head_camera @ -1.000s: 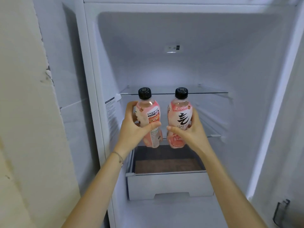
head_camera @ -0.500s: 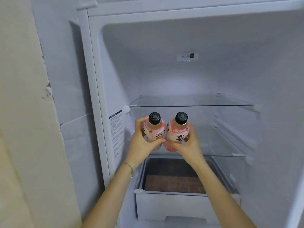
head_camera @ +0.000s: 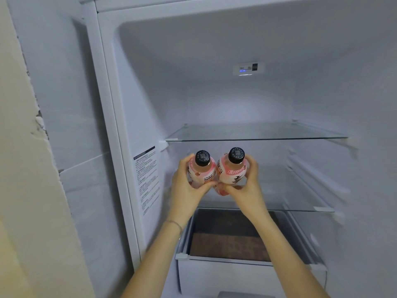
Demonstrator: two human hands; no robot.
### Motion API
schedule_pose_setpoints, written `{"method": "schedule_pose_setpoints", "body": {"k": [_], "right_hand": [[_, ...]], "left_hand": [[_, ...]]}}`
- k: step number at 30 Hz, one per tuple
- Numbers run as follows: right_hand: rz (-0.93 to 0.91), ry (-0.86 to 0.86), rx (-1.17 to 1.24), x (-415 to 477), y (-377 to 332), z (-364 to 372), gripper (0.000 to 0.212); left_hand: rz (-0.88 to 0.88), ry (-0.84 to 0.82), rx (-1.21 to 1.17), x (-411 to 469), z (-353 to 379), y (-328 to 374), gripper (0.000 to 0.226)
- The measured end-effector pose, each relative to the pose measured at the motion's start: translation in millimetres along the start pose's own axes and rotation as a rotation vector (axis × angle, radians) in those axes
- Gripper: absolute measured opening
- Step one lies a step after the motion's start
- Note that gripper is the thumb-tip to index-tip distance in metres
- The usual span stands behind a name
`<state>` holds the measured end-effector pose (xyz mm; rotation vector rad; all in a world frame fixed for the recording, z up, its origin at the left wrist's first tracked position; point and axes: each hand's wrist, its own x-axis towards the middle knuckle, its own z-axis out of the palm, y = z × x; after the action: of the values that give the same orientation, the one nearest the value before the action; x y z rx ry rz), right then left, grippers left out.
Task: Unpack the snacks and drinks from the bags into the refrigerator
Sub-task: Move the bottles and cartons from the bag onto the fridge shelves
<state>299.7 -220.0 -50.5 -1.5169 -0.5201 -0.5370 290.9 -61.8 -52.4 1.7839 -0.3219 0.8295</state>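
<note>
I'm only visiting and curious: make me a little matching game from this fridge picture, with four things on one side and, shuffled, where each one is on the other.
Things:
1 right bottle
2 upper glass shelf
3 drawer
4 printed sticker

Places:
a on the fridge's left inner wall
b under the lower glass shelf
c gripped in the right hand
d higher than the bottle

Pairs: 1-c; 2-d; 3-b; 4-a
</note>
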Motion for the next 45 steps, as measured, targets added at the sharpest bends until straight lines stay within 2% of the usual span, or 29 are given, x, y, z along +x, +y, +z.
{"method": "schedule_pose_setpoints", "body": {"k": [5, 9, 12, 16, 20, 23, 29, 35, 42, 45], "right_hand": [[-0.012, -0.007, 0.027, 0, 4, 3, 0.074], [-0.010, 0.010, 0.055, -4, 8, 1, 0.072], [-0.024, 0.037, 0.068, -9, 10, -2, 0.070], [-0.019, 0.042, 0.013, -11, 9, -8, 0.069], [-0.021, 0.044, -0.010, -15, 9, -13, 0.069], [-0.046, 0.021, -0.062, -18, 9, -16, 0.070], [-0.005, 0.043, -0.062, -20, 14, -25, 0.074], [0.044, 0.091, -0.030, -24, 14, -33, 0.067], [0.154, 0.134, -0.010, -24, 27, -39, 0.078], [0.166, 0.142, 0.030, -26, 27, -38, 0.078]], "left_hand": [[-0.035, 0.011, 0.054, 1, 1, 4, 0.086], [-0.123, -0.037, -0.107, -8, 1, 17, 0.081], [-0.090, -0.099, -0.056, -20, 6, 14, 0.075], [-0.079, -0.205, 0.004, -29, 6, 3, 0.083], [-0.041, -0.398, 0.147, -33, 5, 4, 0.096], [0.006, -0.480, 0.211, -39, 10, 2, 0.096], [-0.026, -0.460, 0.364, -24, 5, -3, 0.094], [-0.017, -0.346, 0.573, -9, 16, -23, 0.065], [-0.051, -0.179, 0.707, 23, 21, -44, 0.052], [-0.059, -0.173, 0.732, 35, 21, -56, 0.051]]}}
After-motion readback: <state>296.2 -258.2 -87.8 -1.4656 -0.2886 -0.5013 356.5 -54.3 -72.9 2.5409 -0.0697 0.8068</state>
